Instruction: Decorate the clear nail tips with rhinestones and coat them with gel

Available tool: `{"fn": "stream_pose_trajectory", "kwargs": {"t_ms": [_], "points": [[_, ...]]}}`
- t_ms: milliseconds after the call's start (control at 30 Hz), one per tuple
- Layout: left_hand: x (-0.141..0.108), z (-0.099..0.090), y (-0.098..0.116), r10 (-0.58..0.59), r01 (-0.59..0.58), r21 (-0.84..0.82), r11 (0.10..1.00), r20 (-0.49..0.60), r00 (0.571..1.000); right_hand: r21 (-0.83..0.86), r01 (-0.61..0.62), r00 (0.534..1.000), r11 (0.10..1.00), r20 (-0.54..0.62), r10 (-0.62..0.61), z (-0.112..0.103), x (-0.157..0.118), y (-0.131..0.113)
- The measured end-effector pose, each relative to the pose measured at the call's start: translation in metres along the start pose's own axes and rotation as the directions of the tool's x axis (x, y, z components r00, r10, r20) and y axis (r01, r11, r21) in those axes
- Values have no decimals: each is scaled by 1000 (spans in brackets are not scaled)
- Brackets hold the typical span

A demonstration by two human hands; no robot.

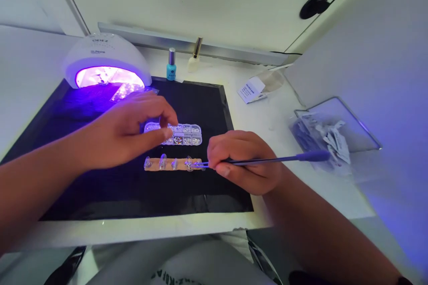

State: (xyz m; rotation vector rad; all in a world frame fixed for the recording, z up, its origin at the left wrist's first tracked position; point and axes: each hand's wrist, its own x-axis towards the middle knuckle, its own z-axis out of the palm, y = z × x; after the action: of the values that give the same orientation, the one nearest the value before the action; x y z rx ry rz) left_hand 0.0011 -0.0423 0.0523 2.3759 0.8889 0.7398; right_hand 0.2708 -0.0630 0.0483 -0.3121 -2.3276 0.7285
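Observation:
My right hand (242, 162) grips a slim purple-handled pick tool (270, 160), and its metal tip reaches the right end of a tan strip (174, 164). Several clear false nails (162, 161) stand along that strip, on a black mat (133, 196). My left hand (127, 131) hovers with its fingers apart, holding nothing, over a clear compartment case of rhinestones (185, 134). Its fingertips partly hide the case's left side. The tool's tip and the nail it reaches are small, so contact is hard to tell.
A white UV nail lamp (107, 60) glows purple at the mat's far left. A teal polish bottle (171, 66) and a gold-capped bottle (195, 55) stand behind the mat. To the right lie a small printed packet (251, 90) and a clear bag of white sachets (326, 140).

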Motion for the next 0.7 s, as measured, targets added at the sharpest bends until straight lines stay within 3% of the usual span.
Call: {"fn": "stream_pose_trajectory", "kwargs": {"t_ms": [167, 367, 700], "points": [[-26, 18, 12, 73, -76, -89, 993, -38, 997, -3, 13, 1000, 1000, 13, -13, 1, -2, 6], [-26, 30, 1, 169, -157, -109, 982, 107, 980, -93, -23, 999, 995, 37, 27, 1, -6, 0], [-20, 29, 3, 233, -245, 16, 969, 253, 939, -69, -47, 997, 997, 52, 50, 3, -7, 2]]}}
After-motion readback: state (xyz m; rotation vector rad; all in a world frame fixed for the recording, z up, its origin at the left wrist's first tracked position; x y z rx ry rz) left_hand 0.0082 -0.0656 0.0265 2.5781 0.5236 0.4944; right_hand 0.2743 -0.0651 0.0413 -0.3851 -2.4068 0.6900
